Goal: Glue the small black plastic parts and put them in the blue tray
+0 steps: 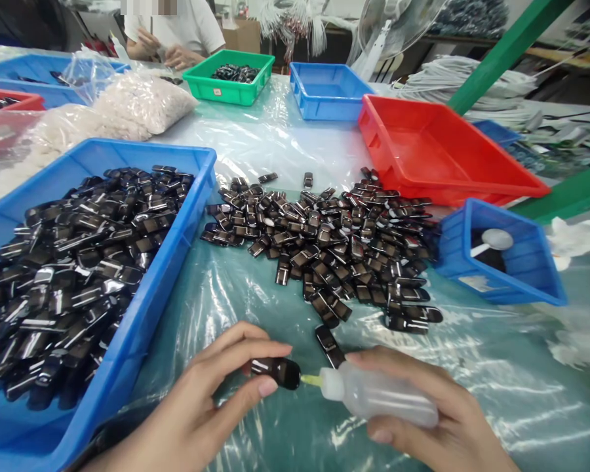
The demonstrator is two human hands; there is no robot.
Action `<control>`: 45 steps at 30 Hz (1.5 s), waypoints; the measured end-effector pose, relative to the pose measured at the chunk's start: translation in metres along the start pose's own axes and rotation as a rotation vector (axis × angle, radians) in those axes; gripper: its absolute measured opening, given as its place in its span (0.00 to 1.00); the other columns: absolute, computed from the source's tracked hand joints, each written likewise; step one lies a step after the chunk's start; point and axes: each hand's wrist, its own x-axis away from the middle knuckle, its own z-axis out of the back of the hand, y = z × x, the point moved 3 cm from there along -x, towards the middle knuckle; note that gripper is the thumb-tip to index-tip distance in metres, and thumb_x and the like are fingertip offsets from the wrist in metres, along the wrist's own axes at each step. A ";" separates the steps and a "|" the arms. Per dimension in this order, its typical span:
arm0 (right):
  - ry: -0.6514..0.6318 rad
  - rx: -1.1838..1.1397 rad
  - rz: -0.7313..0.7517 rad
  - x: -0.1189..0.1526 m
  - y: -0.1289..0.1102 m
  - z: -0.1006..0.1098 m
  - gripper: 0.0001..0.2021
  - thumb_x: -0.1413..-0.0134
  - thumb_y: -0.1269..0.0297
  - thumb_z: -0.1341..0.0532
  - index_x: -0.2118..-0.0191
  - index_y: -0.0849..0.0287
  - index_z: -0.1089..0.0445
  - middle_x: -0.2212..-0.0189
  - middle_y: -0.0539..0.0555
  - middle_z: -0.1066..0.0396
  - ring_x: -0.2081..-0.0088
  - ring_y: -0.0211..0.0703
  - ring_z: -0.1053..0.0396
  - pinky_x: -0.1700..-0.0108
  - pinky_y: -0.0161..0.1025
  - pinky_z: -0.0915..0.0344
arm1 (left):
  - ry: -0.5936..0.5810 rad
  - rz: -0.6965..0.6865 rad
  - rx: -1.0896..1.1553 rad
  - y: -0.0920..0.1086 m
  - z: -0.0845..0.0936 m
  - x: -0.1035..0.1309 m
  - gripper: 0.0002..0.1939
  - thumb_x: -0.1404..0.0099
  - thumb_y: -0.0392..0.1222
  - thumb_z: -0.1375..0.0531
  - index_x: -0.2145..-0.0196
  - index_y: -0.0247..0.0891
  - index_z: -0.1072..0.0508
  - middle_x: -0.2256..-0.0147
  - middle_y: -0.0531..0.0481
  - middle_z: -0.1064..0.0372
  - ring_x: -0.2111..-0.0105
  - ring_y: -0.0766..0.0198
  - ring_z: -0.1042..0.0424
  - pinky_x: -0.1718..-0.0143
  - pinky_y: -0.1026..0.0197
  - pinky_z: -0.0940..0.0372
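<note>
My left hand (226,380) pinches a small glossy black plastic casing (280,372) between thumb and fingers. Wrapped around a translucent squeeze bottle (383,393) is my right hand (423,400). The bottle lies nearly sideways, and its thin yellowish nozzle tip (311,379) meets or nearly meets the casing's right end; I cannot tell if they touch. Another black casing (329,346) lies on the table just beyond the bottle's cap. Farther off spreads a loose pile of similar casings (324,242). What liquid the bottle holds cannot be made out.
A blue tray (177,242) heaped with black casings stands at left. At right are a small blue bin (511,275) with a white scoop (496,239) and a red tray (423,144). Green (246,95) and blue trays (329,108) stand farther back. Across the table sits a person (196,29).
</note>
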 end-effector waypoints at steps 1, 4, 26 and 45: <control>-0.009 -0.008 0.006 -0.001 0.000 0.000 0.17 0.62 0.48 0.29 0.61 0.32 0.24 0.67 0.43 0.21 0.68 0.41 0.24 0.63 0.32 0.27 | 0.000 -0.001 0.004 0.000 0.000 0.000 0.13 0.33 0.38 0.43 0.54 0.55 0.26 0.58 0.55 0.32 0.56 0.60 0.31 0.57 0.64 0.36; -0.038 -0.045 0.024 -0.002 -0.002 0.000 0.17 0.61 0.49 0.29 0.60 0.30 0.25 0.68 0.43 0.22 0.68 0.41 0.24 0.66 0.31 0.27 | -0.007 0.005 0.015 0.000 0.000 0.000 0.12 0.34 0.38 0.42 0.56 0.54 0.26 0.58 0.54 0.32 0.56 0.60 0.31 0.57 0.64 0.36; -0.006 -0.081 -0.160 0.001 0.000 0.001 0.17 0.66 0.62 0.26 0.65 0.38 0.21 0.68 0.46 0.21 0.67 0.44 0.24 0.66 0.32 0.25 | -0.032 0.058 0.006 0.002 -0.001 0.000 0.12 0.35 0.38 0.41 0.57 0.54 0.25 0.59 0.54 0.31 0.57 0.58 0.30 0.58 0.61 0.35; -0.143 -0.069 -0.050 -0.004 -0.001 0.002 0.16 0.61 0.57 0.27 0.61 0.38 0.22 0.65 0.46 0.21 0.66 0.44 0.24 0.67 0.33 0.26 | -0.045 0.000 -0.037 -0.001 -0.002 0.001 0.12 0.34 0.36 0.42 0.56 0.51 0.25 0.59 0.52 0.31 0.58 0.59 0.30 0.58 0.61 0.36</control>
